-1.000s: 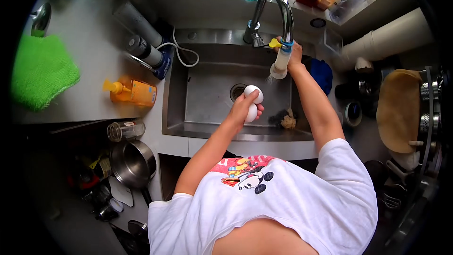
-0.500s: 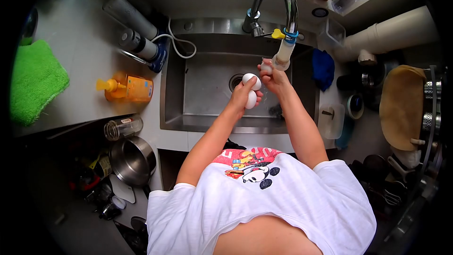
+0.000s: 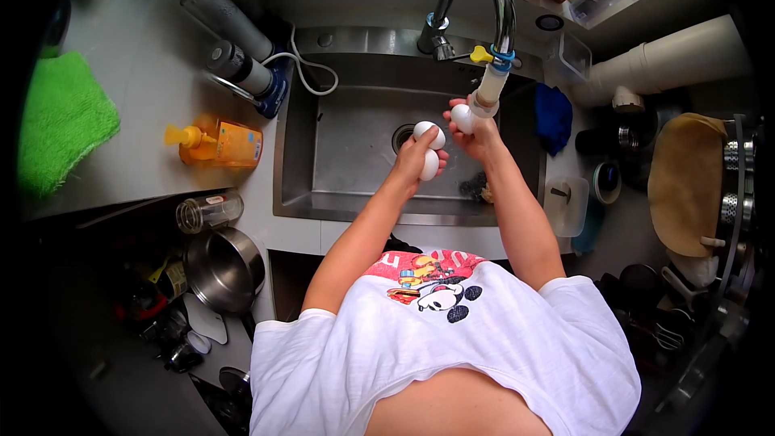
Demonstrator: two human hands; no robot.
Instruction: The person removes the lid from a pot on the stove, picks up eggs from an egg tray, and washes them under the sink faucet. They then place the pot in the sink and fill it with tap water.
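Two white eggs [image 3: 430, 136] are in my left hand [image 3: 414, 159], one above the other, over the middle of the sink [image 3: 347, 208]. My right hand [image 3: 478, 134] holds another white egg [image 3: 462, 119] in curled fingers, right beside the tap's outlet. The chrome tap [image 3: 504, 20], with a clear filter nozzle [image 3: 489, 90] at its end, arches down to that hand. Whether water is running I cannot make out. Behind the left hand lies the round drain [image 3: 401, 137]. A dark scrubber [image 3: 472, 188] rests in the sink near my right wrist.
An orange soap bottle [image 3: 218, 145] and a glass jar [image 3: 208, 212] lie left of the sink, with a steel pot [image 3: 226, 270] below. A blue cloth [image 3: 552, 119] hangs on the right rim. A clear plastic box [image 3: 567, 206] stands at the front right.
My right hand has turned and opened somewhat, so its egg now shows more fully beside the nozzle. The left hand stays nearly where it was with its two eggs.
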